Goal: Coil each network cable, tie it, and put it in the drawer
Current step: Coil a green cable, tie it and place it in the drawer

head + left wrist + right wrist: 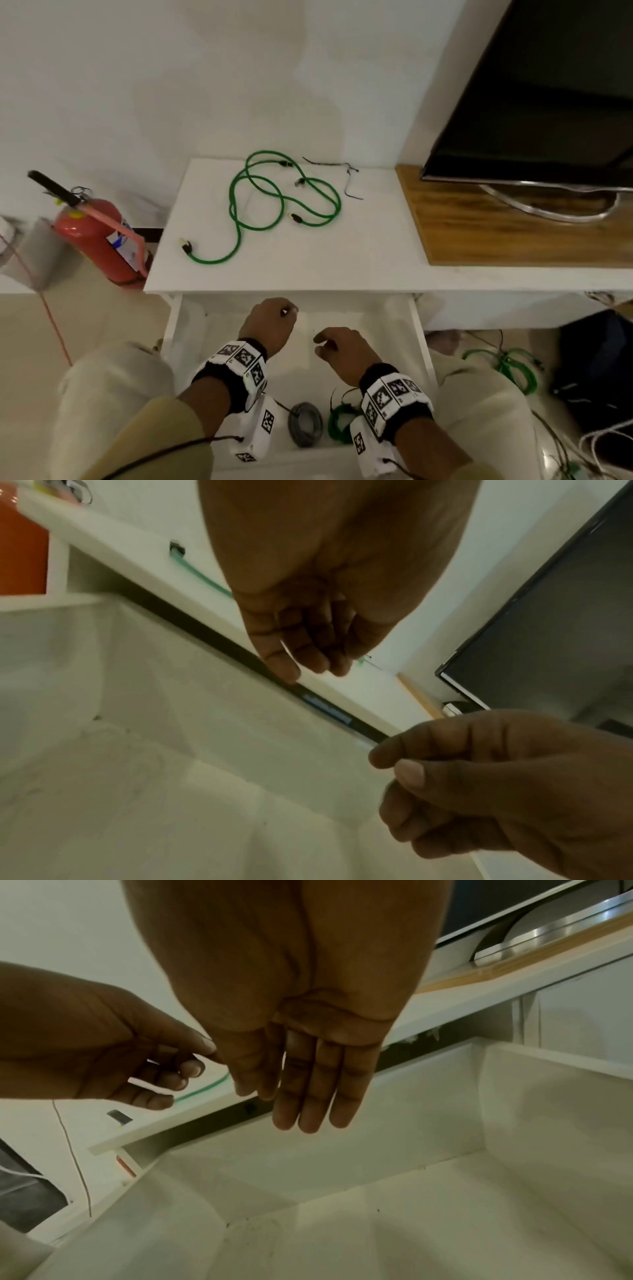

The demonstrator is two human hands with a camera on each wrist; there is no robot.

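Note:
Two loose green network cables [274,202] lie tangled on the white table top [342,257], with thin dark tie wires [346,178] beside them at the back. Below the table edge the white drawer [420,342] stands pulled out. At its near end lie a grey coiled cable [305,425] and a green coiled cable [337,423]. My left hand [274,320] hovers over the drawer near the table edge, fingers [301,653] loosely curled and holding nothing. My right hand [337,346] hangs beside it over the drawer, fingers [318,1091] straight and empty.
A red fire extinguisher [99,236] stands left of the table. A dark TV [548,102] sits on a wooden top [496,236] at the right. On the floor at the right lie more green cable [510,366], a dark bag [596,370] and white cords [603,442].

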